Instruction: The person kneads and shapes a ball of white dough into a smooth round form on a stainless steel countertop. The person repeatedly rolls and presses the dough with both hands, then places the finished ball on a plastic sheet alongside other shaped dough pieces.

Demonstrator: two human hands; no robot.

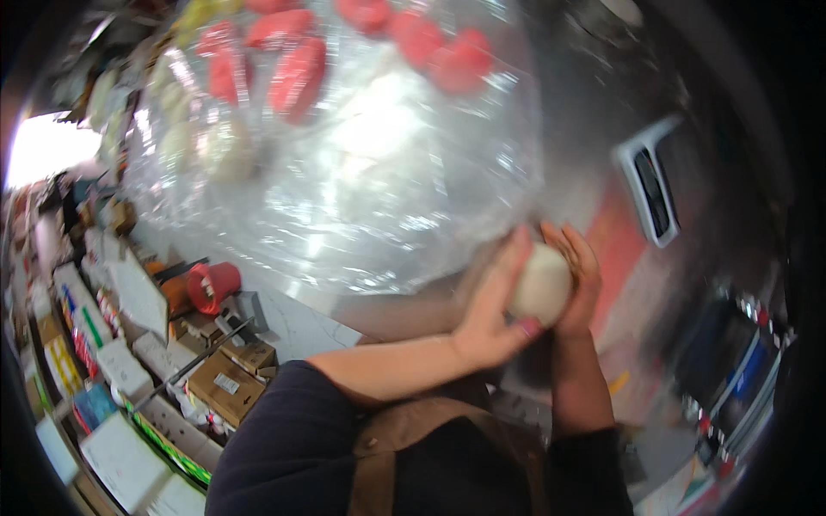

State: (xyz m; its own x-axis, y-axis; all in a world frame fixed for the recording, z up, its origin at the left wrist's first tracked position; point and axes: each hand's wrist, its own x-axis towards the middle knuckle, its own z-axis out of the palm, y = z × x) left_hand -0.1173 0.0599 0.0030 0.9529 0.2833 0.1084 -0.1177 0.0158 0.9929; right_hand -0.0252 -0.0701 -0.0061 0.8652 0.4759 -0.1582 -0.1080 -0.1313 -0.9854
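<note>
Between my left hand (493,309) and my right hand (581,280) is a smooth, rounded lump of off-white dough (542,284), held near the metal table's front edge. Both palms press its sides. Beyond my hands, a clear plastic sheet (361,251) covers red dough pieces (297,77) and pale, rounded dough pieces (226,151) on the table. Another red piece (461,61) lies under the sheet further right. The view is blurred, so fine detail on the dough is lost.
A white-framed object with a dark slot (652,187) lies to the right. At the lower left stand a red bucket (216,287), a cardboard box (226,387) and shelves of cartons. A dark crate-like thing (716,348) is at the lower right.
</note>
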